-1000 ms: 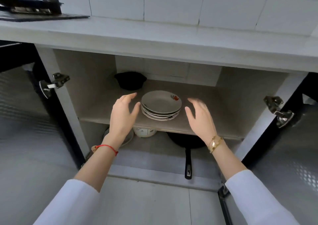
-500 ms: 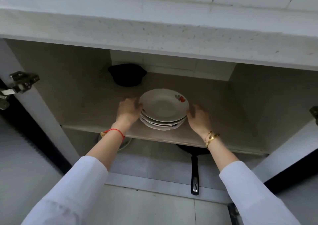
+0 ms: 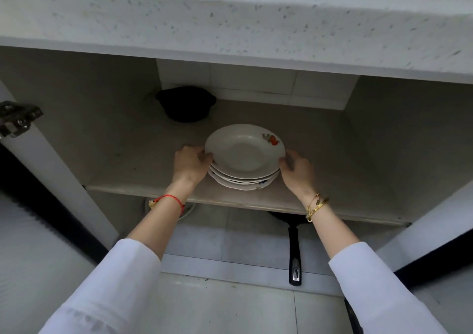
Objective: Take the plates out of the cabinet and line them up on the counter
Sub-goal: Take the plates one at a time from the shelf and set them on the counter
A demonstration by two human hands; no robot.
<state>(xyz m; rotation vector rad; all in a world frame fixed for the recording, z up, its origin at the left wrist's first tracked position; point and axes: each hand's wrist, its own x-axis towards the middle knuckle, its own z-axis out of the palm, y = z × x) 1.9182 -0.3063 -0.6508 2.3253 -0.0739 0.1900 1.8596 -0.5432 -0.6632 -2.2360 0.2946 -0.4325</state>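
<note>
A stack of several white plates (image 3: pixel 244 152) with a small red flower print sits on the upper cabinet shelf (image 3: pixel 143 165), under the white counter (image 3: pixel 230 24). My left hand (image 3: pixel 190 163) grips the stack's left rim, fingers curled under the edge. My right hand (image 3: pixel 297 168) grips the right rim the same way. Whether the stack rests on the shelf or is raised off it is unclear. The lower plates show only as edges beneath the top one.
A black pot (image 3: pixel 185 103) stands at the back of the shelf, behind the plates. Below the shelf lie a black frying pan (image 3: pixel 294 252) with its handle toward me and a white dish (image 3: pixel 188 208). A door hinge (image 3: pixel 15 117) juts out at the left.
Both hands went from open in front of the cabinet to closed on the two sides of the plate stack. The view has moved closer and lower toward the shelf.
</note>
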